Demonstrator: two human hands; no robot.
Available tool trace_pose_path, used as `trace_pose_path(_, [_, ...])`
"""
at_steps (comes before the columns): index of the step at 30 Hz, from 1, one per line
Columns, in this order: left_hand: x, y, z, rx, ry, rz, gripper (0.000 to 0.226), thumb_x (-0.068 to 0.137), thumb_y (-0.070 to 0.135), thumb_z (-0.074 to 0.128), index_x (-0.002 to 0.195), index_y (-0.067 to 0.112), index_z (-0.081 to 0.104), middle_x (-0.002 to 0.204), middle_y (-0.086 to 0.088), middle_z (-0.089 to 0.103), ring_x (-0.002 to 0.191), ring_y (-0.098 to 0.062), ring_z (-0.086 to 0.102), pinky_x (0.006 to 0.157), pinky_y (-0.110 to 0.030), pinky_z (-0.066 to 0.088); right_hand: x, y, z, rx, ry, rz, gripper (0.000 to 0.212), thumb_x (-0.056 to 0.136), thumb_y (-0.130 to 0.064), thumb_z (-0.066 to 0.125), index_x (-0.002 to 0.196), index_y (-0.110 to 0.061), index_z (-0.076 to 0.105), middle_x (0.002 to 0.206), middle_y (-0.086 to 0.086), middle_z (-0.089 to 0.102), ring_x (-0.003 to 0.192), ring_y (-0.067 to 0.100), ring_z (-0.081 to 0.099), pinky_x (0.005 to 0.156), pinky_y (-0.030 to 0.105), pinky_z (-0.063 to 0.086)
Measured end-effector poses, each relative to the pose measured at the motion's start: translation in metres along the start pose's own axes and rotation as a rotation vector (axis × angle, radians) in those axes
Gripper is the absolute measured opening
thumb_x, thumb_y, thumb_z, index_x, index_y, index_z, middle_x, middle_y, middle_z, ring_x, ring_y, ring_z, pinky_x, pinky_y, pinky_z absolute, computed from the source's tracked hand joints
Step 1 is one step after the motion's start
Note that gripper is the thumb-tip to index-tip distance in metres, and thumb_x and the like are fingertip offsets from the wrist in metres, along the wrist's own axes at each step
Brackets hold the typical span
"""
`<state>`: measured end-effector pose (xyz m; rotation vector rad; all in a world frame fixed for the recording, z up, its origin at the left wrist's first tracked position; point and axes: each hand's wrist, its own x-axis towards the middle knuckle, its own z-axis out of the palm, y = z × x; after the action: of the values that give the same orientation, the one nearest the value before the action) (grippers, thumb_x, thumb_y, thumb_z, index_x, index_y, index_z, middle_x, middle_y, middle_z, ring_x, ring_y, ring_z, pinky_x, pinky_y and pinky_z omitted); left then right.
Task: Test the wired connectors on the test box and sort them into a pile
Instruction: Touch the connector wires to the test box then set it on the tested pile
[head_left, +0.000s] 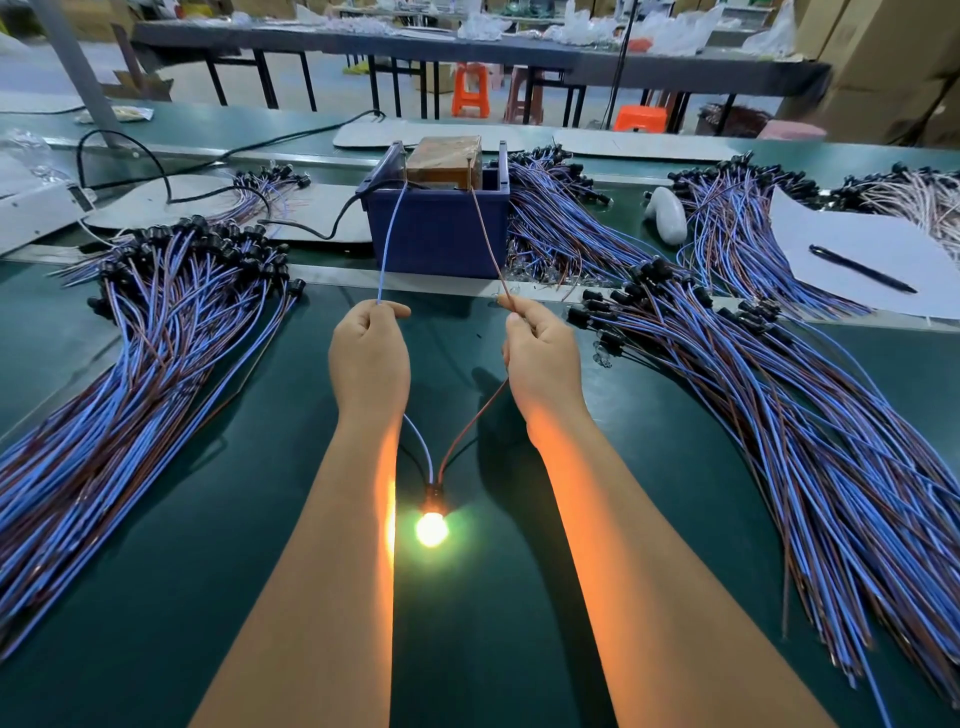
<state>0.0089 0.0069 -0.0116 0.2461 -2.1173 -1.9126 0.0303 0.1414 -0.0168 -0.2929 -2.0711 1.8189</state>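
My left hand (370, 358) pinches a blue wire (389, 244) and my right hand (540, 358) pinches a brown wire (485, 239). Both wires run up to the brown test box (444, 158), which sits in a dark blue bin (439, 234). The same two wires hang down between my forearms to a black connector (434, 493) whose bulb (431, 529) glows bright. A large pile of blue and brown wired connectors (135, 358) lies on the left of the green mat. Another pile (810, 415) fans out on the right.
More wire bundles (566, 218) lie beside and behind the bin. A white sheet (862, 260) with a black pen (860, 268) lies at the right, a white object (666, 214) next to it. A black cable (311, 228) runs to the bin. Orange stools (470, 88) stand beyond.
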Motion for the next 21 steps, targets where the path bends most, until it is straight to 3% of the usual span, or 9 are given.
trace_pose_path(3, [0.0,0.0,0.0,-0.005,-0.003,-0.005,0.03,0.091,0.017,0.036,0.087,0.021,0.065,0.038,0.014,0.03,0.033,-0.005,0.026,0.033,-0.014,0.021,0.0,0.0,0.0,0.004,0.005,0.007,0.035,0.1,-0.015,0.04,0.126,-0.022,0.063,0.061,-0.019,0.047,0.057,0.001,0.042,0.06,0.019,0.036])
trace_pose_path(7, [-0.002,0.001,0.0,-0.013,0.003,0.001,0.029,0.09,0.017,0.037,0.084,0.022,0.065,0.04,0.014,0.03,0.035,-0.005,0.026,0.033,-0.014,0.022,-0.001,0.0,0.0,0.02,-0.009,-0.007,0.036,0.101,-0.014,0.04,0.13,-0.02,0.06,0.073,-0.021,0.044,0.07,-0.002,0.04,0.079,0.026,0.037])
trace_pose_path(12, [-0.003,0.005,0.001,-0.04,-0.116,-0.04,0.031,0.093,0.022,0.043,0.084,0.027,0.072,0.048,0.013,0.035,0.039,-0.004,0.027,0.037,-0.015,0.026,-0.005,-0.005,0.0,0.057,-0.009,-0.058,0.032,0.102,-0.012,0.041,0.128,-0.019,0.058,0.077,-0.016,0.046,0.078,0.005,0.046,0.079,0.021,0.039])
trace_pose_path(15, [-0.006,0.009,0.006,-0.108,-0.277,-0.042,0.027,0.095,0.025,0.052,0.088,0.029,0.078,0.047,0.019,0.045,0.044,0.0,0.04,0.048,-0.015,0.037,-0.01,-0.01,0.001,0.06,-0.027,-0.139,0.018,0.101,-0.01,0.044,0.11,-0.021,0.055,0.07,-0.003,0.05,0.061,0.002,0.045,0.059,0.015,0.04])
trace_pose_path(19, [-0.011,0.009,0.014,-0.207,-0.454,-0.097,0.024,0.096,0.03,0.056,0.092,0.03,0.08,0.051,0.015,0.042,0.046,-0.004,0.035,0.047,-0.02,0.03,-0.016,-0.012,0.008,0.023,-0.068,-0.163,0.015,0.098,-0.008,0.052,0.089,-0.019,0.051,0.076,0.007,0.059,0.069,0.016,0.053,0.067,0.035,0.045])
trace_pose_path(21, [-0.013,0.01,0.015,-0.23,-0.495,-0.096,0.024,0.096,0.029,0.056,0.092,0.028,0.08,0.054,0.01,0.045,0.045,-0.004,0.033,0.045,-0.018,0.026,-0.017,-0.011,0.009,0.002,-0.102,-0.169,0.02,0.096,-0.006,0.056,0.081,-0.019,0.052,0.072,0.003,0.059,0.066,0.014,0.053,0.065,0.032,0.044])
